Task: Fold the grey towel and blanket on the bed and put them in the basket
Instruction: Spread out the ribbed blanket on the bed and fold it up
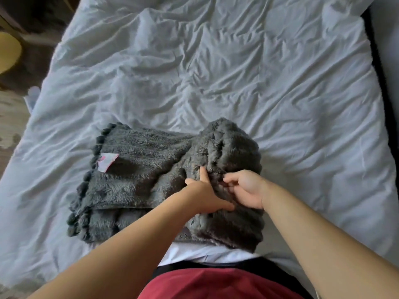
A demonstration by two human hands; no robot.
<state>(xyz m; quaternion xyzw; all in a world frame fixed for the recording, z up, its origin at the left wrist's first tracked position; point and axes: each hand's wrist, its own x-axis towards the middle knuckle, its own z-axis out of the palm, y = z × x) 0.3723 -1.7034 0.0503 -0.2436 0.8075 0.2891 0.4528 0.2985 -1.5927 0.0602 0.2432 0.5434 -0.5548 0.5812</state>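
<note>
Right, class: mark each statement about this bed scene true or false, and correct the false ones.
1. Both the left hand and the right hand touch the grey blanket. True.
2. The blanket lies on the floor. False: it lies on the white bedding.
3. A white and pink label shows on the blanket's left part. True.
4. A basket stands beside the blanket. False: no basket is in view.
5. The blanket covers the whole bed. False: it is gathered in a heap near the person.

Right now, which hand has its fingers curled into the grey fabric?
The right hand: its fingers curl into the grey blanket, while the left hand presses on it with straight, spread fingers.
</note>
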